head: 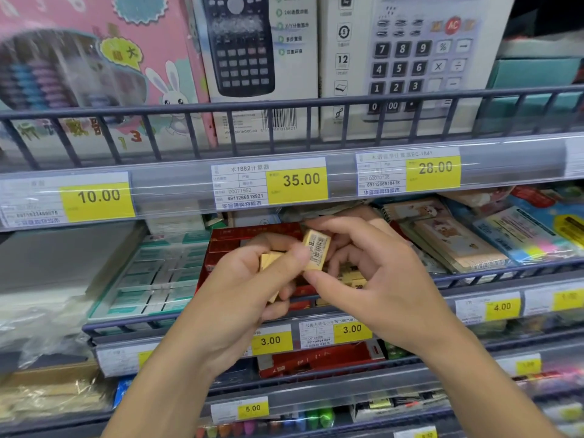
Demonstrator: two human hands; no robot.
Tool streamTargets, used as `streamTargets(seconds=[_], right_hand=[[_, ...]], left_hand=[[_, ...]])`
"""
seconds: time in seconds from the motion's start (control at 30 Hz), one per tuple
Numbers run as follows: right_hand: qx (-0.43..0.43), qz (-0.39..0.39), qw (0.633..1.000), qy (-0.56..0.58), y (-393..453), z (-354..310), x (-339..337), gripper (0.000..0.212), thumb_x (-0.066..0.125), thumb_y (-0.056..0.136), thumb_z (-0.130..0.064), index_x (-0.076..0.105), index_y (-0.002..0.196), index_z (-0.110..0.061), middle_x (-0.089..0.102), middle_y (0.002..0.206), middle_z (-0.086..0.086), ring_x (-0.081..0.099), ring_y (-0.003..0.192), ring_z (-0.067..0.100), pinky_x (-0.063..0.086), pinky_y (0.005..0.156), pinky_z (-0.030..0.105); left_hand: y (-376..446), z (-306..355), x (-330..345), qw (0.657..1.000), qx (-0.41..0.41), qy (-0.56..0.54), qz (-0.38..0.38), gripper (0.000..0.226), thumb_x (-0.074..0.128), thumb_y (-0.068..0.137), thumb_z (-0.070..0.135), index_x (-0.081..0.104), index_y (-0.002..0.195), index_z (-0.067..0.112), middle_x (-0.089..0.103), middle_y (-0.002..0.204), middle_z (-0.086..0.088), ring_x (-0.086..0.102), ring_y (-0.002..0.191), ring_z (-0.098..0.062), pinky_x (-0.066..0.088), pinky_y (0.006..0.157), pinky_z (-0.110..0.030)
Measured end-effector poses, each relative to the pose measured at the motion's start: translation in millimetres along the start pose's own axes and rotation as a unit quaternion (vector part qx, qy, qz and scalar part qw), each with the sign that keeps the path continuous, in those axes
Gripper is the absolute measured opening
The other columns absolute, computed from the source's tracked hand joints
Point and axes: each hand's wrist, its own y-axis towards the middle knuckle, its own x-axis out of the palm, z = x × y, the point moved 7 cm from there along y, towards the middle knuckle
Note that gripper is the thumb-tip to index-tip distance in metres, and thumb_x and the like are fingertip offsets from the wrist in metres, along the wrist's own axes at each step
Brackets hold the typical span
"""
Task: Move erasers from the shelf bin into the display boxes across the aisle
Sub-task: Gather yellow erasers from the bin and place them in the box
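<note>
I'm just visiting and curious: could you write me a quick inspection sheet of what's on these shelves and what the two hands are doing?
Surface: middle shelf with a wire front rail.
Job's things: yellow erasers held above the red bin; more erasers lie in it.
Clutter: teal packs left of the bin, notebooks on its right.
Hands: left hand grips several erasers; right hand pinches one barcoded eraser.
Cables: nothing seen.
Surroundings: calculator boxes on the shelf above, yellow price tags along the shelf edges, markers on the bottom shelf.
</note>
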Motion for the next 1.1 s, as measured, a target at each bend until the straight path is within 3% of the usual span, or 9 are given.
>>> streamTargets(seconds=[0.13,0.27,0.4,0.53,0.67,0.77,0.9,1.1], right_hand=[[-0.002,-0.013,0.998,0.057,1,-1,2,0.043,0.079,0.081,-0.017,0.067,0.121,-0.027,0.057,0.102,0.002,0.065,0.082,0.020,0.055,0.076,0.027],[0.041,-0.038,0.979,0.194,5,0,-3,0.035,0.077,0.085,-0.013,0.068,0.119,-0.018,0.069,0.102,0.002,0.066,0.090,0.019,0.057,0.076,0.030],[-0.003,-0.011,0.994,0.110,3,-4,-8,0.023,0.075,0.088,-0.013,0.074,0.109,-0.020,0.072,0.101,-0.001,0.069,0.095,0.022,0.058,0.077,0.033],[-0.115,0.019,0.993,0.029,0,-14,-11,0.023,0.072,0.084,0.000,0.075,0.102,-0.014,0.068,0.106,-0.001,0.065,0.100,0.026,0.053,0.081,0.033],[-0.138,0.021,0.989,0.043,-2,-10,-10,0.024,0.068,0.080,0.008,0.073,0.093,-0.011,0.067,0.107,0.002,0.065,0.102,0.030,0.052,0.078,0.045],[-0.119,0.006,0.991,0.057,-3,-4,-8,0.025,0.069,0.082,0.001,0.072,0.098,-0.018,0.063,0.113,0.002,0.063,0.102,0.030,0.053,0.076,0.045],[-0.079,-0.039,0.990,0.106,-4,-2,-3,0.037,0.076,0.085,-0.013,0.067,0.120,-0.021,0.058,0.118,0.001,0.061,0.102,0.030,0.053,0.078,0.035],[0.023,-0.033,0.987,0.158,-1,1,-5,0.026,0.078,0.084,-0.015,0.073,0.109,-0.022,0.070,0.104,0.002,0.068,0.094,0.023,0.057,0.080,0.032]], left_hand=[[-1,1,-3,0.999,0.009,0.038,0.018,0.015,0.089,0.076,0.028,0.080,0.088,0.024,0.056,0.062,0.005,0.046,0.051,-0.005,0.035,0.043,-0.015],[-3,11,-6,0.989,0.053,0.133,0.037,0.035,0.083,0.068,0.050,0.080,0.098,0.033,0.063,0.067,0.015,0.051,0.056,-0.002,0.041,0.049,-0.015],[-5,12,-9,0.986,0.065,0.147,0.046,0.029,0.084,0.074,0.047,0.080,0.100,0.034,0.062,0.067,0.017,0.050,0.056,-0.001,0.042,0.050,-0.016],[-8,7,-1,0.998,0.027,0.058,0.000,0.017,0.088,0.073,0.042,0.079,0.080,0.030,0.057,0.064,0.008,0.039,0.055,-0.008,0.035,0.045,-0.016],[-9,10,3,0.999,0.027,0.018,-0.035,0.040,0.084,0.073,0.034,0.080,0.111,0.023,0.057,0.071,0.003,0.040,0.056,-0.009,0.032,0.044,-0.018],[-8,15,1,0.998,0.052,0.039,-0.006,0.038,0.085,0.069,0.033,0.081,0.105,0.023,0.064,0.072,0.005,0.043,0.052,-0.005,0.035,0.045,-0.015],[-8,17,-3,0.996,0.074,0.042,0.033,0.027,0.084,0.072,0.026,0.081,0.099,0.026,0.071,0.077,0.004,0.048,0.049,-0.002,0.036,0.044,-0.014],[-8,15,-5,0.991,0.088,0.080,0.059,0.035,0.090,0.066,0.037,0.080,0.099,0.032,0.073,0.080,0.005,0.052,0.055,-0.004,0.039,0.046,-0.016]])
